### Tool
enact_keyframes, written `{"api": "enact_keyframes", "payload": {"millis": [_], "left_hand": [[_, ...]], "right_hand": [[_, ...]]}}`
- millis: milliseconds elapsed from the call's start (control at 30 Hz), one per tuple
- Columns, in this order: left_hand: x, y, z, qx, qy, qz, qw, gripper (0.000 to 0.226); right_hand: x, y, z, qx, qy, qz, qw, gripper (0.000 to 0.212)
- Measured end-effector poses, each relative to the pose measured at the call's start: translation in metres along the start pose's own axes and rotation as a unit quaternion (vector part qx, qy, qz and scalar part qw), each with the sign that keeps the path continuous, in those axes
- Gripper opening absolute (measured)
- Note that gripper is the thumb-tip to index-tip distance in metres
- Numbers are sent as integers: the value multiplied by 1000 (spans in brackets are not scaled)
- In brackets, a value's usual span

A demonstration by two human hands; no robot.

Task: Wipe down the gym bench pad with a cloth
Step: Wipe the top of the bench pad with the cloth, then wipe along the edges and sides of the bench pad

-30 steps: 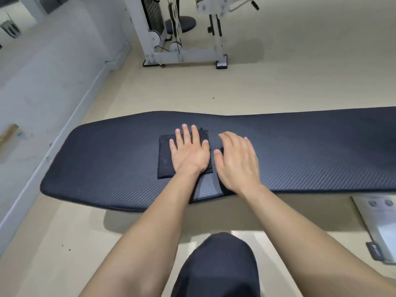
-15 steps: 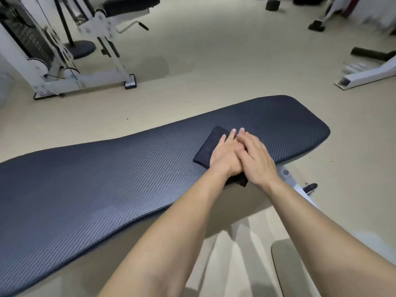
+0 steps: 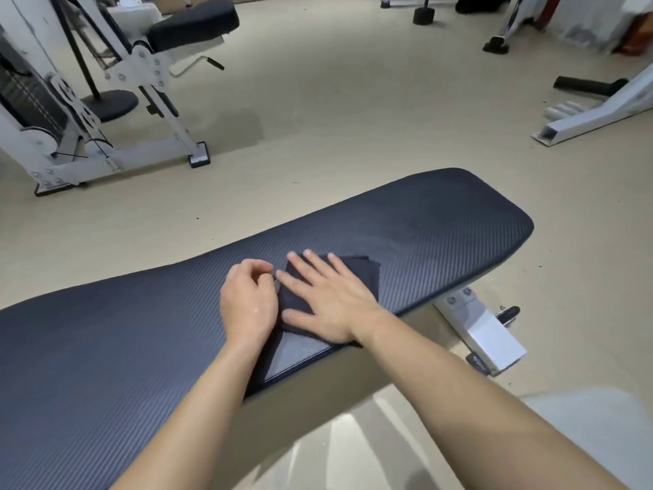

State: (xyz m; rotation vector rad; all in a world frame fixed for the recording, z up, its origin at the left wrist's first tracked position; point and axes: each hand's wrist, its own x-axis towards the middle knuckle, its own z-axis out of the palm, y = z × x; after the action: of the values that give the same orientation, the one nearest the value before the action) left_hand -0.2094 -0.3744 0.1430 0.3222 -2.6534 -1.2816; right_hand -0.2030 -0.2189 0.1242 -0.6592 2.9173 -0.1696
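Observation:
The long dark ribbed bench pad (image 3: 441,221) runs from the lower left to the right of the view. A folded dark cloth (image 3: 360,274) lies on it near the front edge, toward the pad's right end. My right hand (image 3: 328,302) lies flat on the cloth with its fingers spread and straight. Just left of it is my left hand (image 3: 247,298), fingers curled, its thumb and fingertips pinching the cloth's left edge. Most of the cloth is hidden under my hands.
The bench's white metal frame and foot (image 3: 487,334) stick out under the pad's right end. A white cable machine with a black seat (image 3: 116,100) stands at the back left. More white equipment (image 3: 593,111) lies on the beige floor at the back right.
Both hands and the cloth slid right along the pad, then back a little from its right end. My left hand went from flat on the cloth to curled at its left edge.

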Motion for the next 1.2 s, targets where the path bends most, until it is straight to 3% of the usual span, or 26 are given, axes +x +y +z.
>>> {"api": "enact_keyframes", "payload": {"millis": [100,267,333,467,633,833,1033,1200], "left_hand": [[-8,17,27,117,-61,83,988,25],[-17,69,99,267,-140,192,934,44],[-22,75,119,317,-125,224,913,48],[-26,65,129,315,-89,231,916,48],[-26,69,131,329,-91,228,912,49],[-25,67,133,339,-87,233,907,47],[-28,64,134,336,-99,240,905,53],[-32,64,132,327,-115,238,907,55]], "right_hand": [[10,71,-15,5,13,76,997,72],[19,194,-28,10,36,190,981,73],[13,238,-31,13,43,234,971,74],[-18,299,-38,30,45,308,950,75],[-59,318,-40,83,46,399,912,73],[-101,312,-22,209,177,506,818,63],[-99,235,-2,449,346,547,616,62],[-73,153,14,493,427,557,513,67]]}}
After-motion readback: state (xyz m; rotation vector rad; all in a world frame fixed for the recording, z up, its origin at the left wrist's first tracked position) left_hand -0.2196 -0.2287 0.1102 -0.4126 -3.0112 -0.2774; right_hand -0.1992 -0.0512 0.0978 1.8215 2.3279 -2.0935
